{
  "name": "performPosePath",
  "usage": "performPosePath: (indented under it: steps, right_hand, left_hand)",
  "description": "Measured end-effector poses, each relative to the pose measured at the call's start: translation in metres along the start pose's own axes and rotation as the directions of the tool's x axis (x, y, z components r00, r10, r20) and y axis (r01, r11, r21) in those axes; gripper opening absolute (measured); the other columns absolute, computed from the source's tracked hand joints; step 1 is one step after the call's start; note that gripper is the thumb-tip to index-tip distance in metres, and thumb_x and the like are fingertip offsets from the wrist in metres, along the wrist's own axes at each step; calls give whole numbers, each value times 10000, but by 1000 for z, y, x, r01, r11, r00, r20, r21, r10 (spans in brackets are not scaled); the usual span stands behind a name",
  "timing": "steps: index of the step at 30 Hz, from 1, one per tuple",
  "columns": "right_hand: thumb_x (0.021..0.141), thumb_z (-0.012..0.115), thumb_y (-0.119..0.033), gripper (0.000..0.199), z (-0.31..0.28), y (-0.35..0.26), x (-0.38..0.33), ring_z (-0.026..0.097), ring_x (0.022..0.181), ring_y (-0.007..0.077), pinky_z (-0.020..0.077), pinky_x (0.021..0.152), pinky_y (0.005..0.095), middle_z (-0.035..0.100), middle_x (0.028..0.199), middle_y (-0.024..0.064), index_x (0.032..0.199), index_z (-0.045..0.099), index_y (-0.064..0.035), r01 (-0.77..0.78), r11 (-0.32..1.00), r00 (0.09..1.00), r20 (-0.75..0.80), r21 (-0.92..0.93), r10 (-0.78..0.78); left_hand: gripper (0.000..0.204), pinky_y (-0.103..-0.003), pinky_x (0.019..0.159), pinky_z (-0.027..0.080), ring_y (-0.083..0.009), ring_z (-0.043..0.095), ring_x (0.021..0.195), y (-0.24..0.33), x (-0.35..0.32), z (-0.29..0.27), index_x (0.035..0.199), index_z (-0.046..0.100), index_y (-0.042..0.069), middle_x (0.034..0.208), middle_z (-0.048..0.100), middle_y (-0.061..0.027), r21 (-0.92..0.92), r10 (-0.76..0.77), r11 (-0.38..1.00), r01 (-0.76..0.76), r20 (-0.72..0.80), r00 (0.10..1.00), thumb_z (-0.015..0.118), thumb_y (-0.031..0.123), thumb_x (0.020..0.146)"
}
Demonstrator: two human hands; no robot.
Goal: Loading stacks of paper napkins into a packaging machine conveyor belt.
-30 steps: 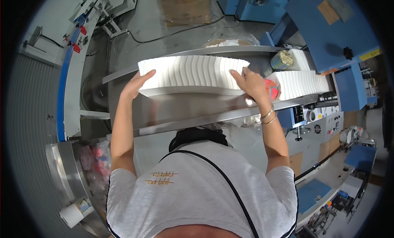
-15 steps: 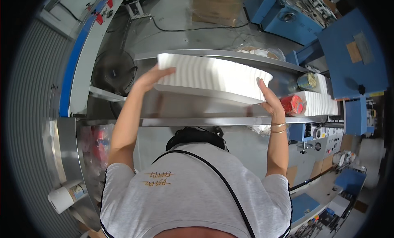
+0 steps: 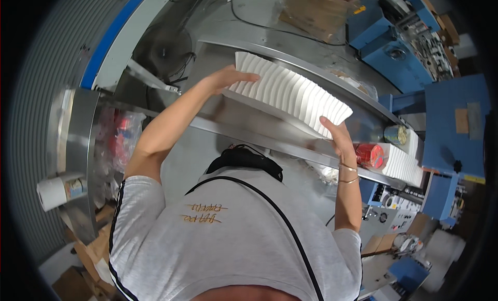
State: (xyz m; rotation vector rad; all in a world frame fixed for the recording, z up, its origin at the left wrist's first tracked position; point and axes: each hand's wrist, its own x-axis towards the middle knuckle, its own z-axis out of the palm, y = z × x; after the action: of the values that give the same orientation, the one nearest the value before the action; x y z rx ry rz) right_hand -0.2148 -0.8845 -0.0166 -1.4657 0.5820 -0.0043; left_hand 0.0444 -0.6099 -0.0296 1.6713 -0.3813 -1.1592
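A long row of white folded paper sheets (image 3: 290,93), packed upright against each other with wavy edges, spans between my two hands. My left hand (image 3: 231,79) grips its far-left end, thumb over the top. At the near-right end, my right hand (image 3: 338,136) presses with its thumb up and the fingers mostly hidden. The row slants over a long metal trough (image 3: 220,112); whether its underside touches the trough I cannot tell. Just right of my right hand lies a red-wrapped cylinder (image 3: 370,155), against another row of white sheets (image 3: 403,163).
A cylinder with a yellowish end (image 3: 397,134) sits farther back at the trough's right end. Beyond it stands a blue machine (image 3: 451,124). A cardboard box (image 3: 316,13) is on the floor behind. At left are a plastic bag with red contents (image 3: 124,140) and a white roll (image 3: 54,193).
The whole view has turned, so the trough and the white row now slant down to the right. Both hands keep hold of the row's ends.
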Motion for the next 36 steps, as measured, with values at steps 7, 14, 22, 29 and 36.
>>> performPosePath:
  steps: [7,14,22,29,36]
  right_hand:
    - [753,771,-212,706,20,-8,-10,488,1174,231,337,1034,330,525,1280,128,1319,446,58,-96,989,992,-89,-113,87]
    - [822,681,-136,745,71,-54,8,424,1272,250,339,1049,355,411,1413,132,1437,287,12,170,984,978,136,-57,-161]
    - [769,694,-75,680,322,-126,71,459,1214,227,317,1048,328,491,1323,134,1360,386,56,341,926,833,509,-165,-216]
    - [804,676,-147,558,609,-101,93,545,1076,181,410,953,311,589,1164,79,1302,479,10,412,890,476,879,-196,-27]
    - [843,659,-186,558,826,-82,102,515,1139,170,406,964,293,544,1242,78,1325,445,-4,350,887,146,953,-301,266]
  left_hand:
    - [680,-355,1040,341,-245,464,1256,6,-75,12,1264,577,49,1353,520,-120,-74,-55,996,48,-98,994,758,444,741]
    - [721,-339,961,434,-239,554,1106,-10,-144,-29,1209,561,-23,1165,600,-150,-28,247,958,-287,-433,867,801,419,694]
    - [619,-319,984,410,-177,539,1123,-111,-303,-157,1309,482,32,1239,572,-83,-151,228,797,-584,-821,524,763,196,782]
    - [766,-347,1031,382,-245,492,1214,-225,-473,-242,1360,397,-26,1321,510,-153,-296,-108,762,-576,-935,338,755,327,781]
    - [847,-384,1098,270,-276,393,1309,-312,-572,-300,1385,404,8,1376,466,-166,-430,-405,797,-424,-901,153,730,480,763]
